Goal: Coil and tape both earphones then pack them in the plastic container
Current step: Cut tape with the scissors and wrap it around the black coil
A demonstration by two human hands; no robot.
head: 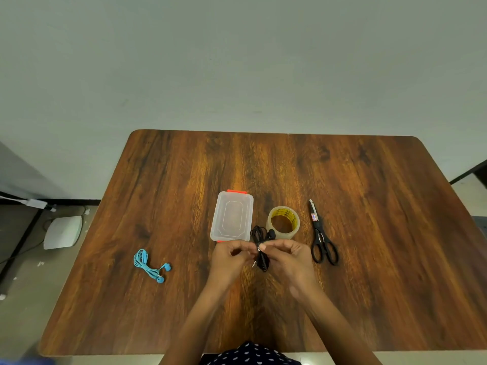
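Holding the black earphones (261,248) in both hands, low over the near middle of the table (369,285). Left hand (228,259) pinching the wire bundle from one side, fingers curled in. Right hand (286,258) pinching it from the other side, fingers curled too. Wire hanging in a small loose bunch, loops sticking up above the fingers, plug and more loops dangling just below them. Looking like the coiling step, with no tape on the bundle yet.

Doing it well: keeping one hand tight on the bunch so the loops are not springing open. Winding the loose end round and round with the other hand, slowly. Keeping the loops small enough for fitting in the box. Tucking the plug in so nothing is poking out. Not pulling hard, since thin wire may be kinking or slipping free.

Sitting just behind the hands: the tape (283,223), very near the wire, and the box (232,217) beside it, lid on, red clips at both ends. Lying to the right, a little apart: the scissors (322,234), blades closed. Waiting well off to the left: the blue earphones (149,264), in a loose bunch, not taped yet.
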